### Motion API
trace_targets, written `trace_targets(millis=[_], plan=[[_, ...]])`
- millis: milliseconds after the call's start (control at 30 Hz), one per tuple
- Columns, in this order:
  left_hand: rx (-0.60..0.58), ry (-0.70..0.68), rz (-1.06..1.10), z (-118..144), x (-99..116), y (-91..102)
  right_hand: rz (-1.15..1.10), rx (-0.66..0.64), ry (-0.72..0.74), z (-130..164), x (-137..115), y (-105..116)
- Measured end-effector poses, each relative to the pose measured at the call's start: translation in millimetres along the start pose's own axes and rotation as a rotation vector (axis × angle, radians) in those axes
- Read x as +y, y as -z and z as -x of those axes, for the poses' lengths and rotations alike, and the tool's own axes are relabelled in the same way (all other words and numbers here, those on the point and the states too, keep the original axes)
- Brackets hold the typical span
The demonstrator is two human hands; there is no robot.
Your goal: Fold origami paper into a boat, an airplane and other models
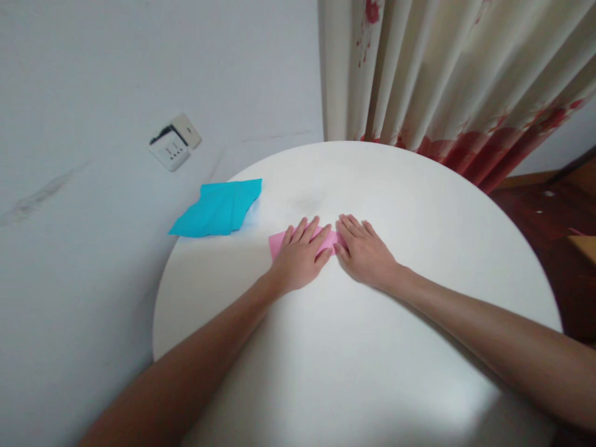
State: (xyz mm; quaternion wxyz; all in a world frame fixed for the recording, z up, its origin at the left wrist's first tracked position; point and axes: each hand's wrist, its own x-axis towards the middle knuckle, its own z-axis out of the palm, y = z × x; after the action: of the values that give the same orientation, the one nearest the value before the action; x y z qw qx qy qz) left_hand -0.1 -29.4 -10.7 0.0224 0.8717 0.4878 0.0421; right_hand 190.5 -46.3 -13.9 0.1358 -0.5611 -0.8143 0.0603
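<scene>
A pink sheet of paper (276,243) lies flat on the round white table (410,198). My left hand (300,256) rests on it palm down, fingers spread. At the sheet's right end lies my right hand (364,249), also flat, with its fingers stretched out and partly over the pink paper. Both hands hide much of the sheet, so its full outline cannot be made out. Neither hand grips anything.
A creased turquoise sheet (218,210) lies at the table's left edge, near the wall. Above it a power socket (170,150) sits on the white wall. A cream and red curtain (433,81) hangs behind the table on the right.
</scene>
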Motion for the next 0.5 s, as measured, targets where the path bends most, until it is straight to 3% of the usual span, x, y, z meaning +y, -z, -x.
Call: trace_targets(millis=[300, 500], plan=[[-0.015, -0.013, 0.014, 0.0, -1.3, 0.0, -0.001, 0.008, -0.028, -0.4, 3.9, 0.6], [-0.024, -0.094, 0.011, 1.6, 0.2, 0.1, 0.021, 0.002, -0.023, 1.0, 0.5, 1.6]])
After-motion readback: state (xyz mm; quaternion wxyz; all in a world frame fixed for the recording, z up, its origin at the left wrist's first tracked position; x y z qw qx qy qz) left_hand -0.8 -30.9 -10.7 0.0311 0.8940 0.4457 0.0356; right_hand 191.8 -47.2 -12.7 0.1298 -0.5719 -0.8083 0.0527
